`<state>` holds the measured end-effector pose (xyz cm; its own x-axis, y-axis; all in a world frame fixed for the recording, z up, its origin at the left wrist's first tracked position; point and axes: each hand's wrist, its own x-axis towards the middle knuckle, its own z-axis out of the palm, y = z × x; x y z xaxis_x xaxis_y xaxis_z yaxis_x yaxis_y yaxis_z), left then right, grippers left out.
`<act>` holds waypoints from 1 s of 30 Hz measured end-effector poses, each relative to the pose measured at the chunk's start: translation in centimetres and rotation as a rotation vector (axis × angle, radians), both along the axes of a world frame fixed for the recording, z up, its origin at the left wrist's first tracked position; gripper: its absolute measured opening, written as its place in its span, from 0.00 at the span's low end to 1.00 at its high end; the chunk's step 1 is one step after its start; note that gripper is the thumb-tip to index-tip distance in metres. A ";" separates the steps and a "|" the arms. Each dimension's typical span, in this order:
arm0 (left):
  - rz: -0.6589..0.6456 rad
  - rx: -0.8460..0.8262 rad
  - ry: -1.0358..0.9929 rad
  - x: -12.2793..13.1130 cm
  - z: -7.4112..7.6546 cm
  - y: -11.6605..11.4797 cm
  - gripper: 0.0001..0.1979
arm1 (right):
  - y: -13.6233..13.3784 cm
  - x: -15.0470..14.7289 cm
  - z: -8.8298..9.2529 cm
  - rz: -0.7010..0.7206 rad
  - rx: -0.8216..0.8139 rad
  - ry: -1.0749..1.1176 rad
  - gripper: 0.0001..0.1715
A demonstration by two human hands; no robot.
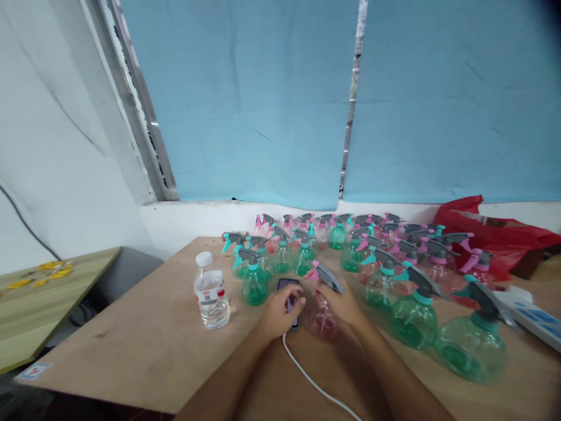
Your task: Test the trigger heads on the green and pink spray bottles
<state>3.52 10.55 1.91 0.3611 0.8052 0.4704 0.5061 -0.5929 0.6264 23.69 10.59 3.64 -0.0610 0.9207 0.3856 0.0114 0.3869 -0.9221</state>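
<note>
My left hand (280,313) lies on a dark phone (288,285) on the wooden table (144,345), fingers curled over it; a white cable (313,383) runs from the phone towards me. My right hand (339,304) is closed around the top of a pink spray bottle (322,318) with a grey trigger head (329,277). The two hands almost touch at the table's middle. Green and pink spray bottles stand close around them.
Several green and pink spray bottles (414,316) fill the table's back and right. A small water bottle (211,291) stands left of my hands. A red plastic bag (495,234) and a white flat box (532,316) lie at right. A second table (39,304) stands at left.
</note>
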 end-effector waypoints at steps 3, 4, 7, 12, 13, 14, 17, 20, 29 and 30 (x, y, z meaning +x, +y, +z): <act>-0.053 0.078 0.061 0.4 0.6 -0.8 0.18 | 0.0 -0.2 0.2 -0.070 0.023 0.008 0.13; -0.073 0.089 0.074 0.6 0.8 -1.1 0.20 | 0.0 -0.3 0.3 -0.095 0.030 0.005 0.13; -0.155 0.076 0.103 1.4 1.1 -1.4 0.26 | 0.3 -0.4 0.3 -0.147 0.066 0.005 0.14; -0.211 0.042 0.108 2.9 0.8 -1.4 0.43 | 0.4 -0.9 -0.1 -0.181 0.117 0.061 0.19; -0.209 0.034 0.097 3.2 0.7 -1.4 0.46 | 0.2 -1.1 -0.1 -0.184 0.127 0.074 0.20; -0.205 0.025 0.083 3.5 0.6 -1.4 0.46 | 0.0 -1.3 -0.2 -0.183 0.138 0.077 0.22; -0.181 0.026 0.068 4.3 0.7 -1.5 0.36 | -0.7 -1.5 0.0 -0.159 0.202 0.007 0.28; -0.147 0.060 0.109 4.4 2.1 -1.7 0.30 | -1.2 -1.0 0.2 -0.133 0.309 -0.064 0.37; 0.165 0.240 0.103 -1.9 16.9 0.0 0.21 | -0.3 0.6 0.2 -0.334 0.444 -0.009 0.33; 0.230 0.260 0.114 -3.1 18.8 0.7 0.21 | -0.3 0.5 0.2 -0.341 0.437 -0.007 0.32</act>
